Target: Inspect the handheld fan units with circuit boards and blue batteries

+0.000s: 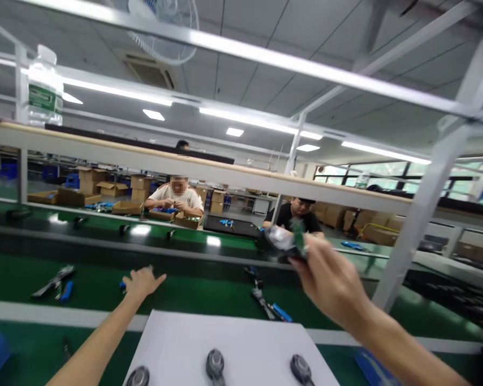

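My right hand (332,279) is raised over the belt on the right, fingers closed on a blurred dark part (284,241) with a pale shiny area and a green board-like piece; its exact kind is not clear. Stretched out over the green belt (209,289), my left hand (141,282) has its fingers apart, with a small blue item (123,286) beside it, partly hidden. On a white board (257,343) in front of me lie three dark, round-headed parts, one of them a middle part (215,364). Dark parts with a blue piece (280,312) lie on the belt between my hands.
More dark parts (55,281) with a blue piece lie on the belt at left. A white post (430,177) rises at right; a shelf rail (241,170) crosses ahead. A water bottle (45,91) stands on it. Two people sit opposite, near cardboard boxes (127,208). Blue bins flank the board.
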`<state>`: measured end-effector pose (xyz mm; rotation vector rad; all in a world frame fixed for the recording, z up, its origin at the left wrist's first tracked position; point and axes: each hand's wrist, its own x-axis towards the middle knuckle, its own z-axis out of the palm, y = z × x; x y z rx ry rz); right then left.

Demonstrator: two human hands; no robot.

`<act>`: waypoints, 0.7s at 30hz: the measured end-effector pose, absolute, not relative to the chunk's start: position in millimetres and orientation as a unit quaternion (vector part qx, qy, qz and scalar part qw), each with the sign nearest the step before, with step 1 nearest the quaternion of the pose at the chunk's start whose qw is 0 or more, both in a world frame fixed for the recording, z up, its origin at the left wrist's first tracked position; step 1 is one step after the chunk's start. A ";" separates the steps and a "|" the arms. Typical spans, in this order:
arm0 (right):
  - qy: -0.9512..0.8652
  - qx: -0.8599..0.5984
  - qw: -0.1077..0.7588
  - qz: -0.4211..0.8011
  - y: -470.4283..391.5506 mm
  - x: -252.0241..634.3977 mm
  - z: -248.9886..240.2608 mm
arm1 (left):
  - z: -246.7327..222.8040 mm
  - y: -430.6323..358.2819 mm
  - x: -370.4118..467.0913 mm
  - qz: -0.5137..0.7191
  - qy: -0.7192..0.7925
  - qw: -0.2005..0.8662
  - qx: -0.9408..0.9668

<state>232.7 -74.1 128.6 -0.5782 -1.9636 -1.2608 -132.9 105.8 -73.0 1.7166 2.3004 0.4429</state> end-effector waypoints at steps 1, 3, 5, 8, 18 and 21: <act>-0.737 -0.233 0.385 -0.503 -77.4 235.8 154.5 | -84.5 115.3 -137.2 0.143 0.795 0.110 0.580; -0.685 -0.319 0.432 -0.492 -77.0 237.7 210.5 | -105.2 130.9 -145.8 0.139 0.802 0.074 0.576; -0.646 -0.467 0.427 -0.427 -63.9 235.1 265.9 | -121.3 141.6 -155.3 0.137 0.805 0.046 0.575; -0.638 -0.655 0.328 -0.236 -22.6 228.6 328.2 | -134.6 150.4 -170.4 0.138 0.800 0.023 0.583; -0.599 -0.622 0.450 -0.227 84.8 244.1 288.6 | -125.1 144.8 -220.2 0.270 0.731 0.030 0.626; -0.575 -0.597 0.502 -0.249 91.7 247.9 270.7 | -96.6 141.5 -214.6 0.429 0.688 0.098 0.576</act>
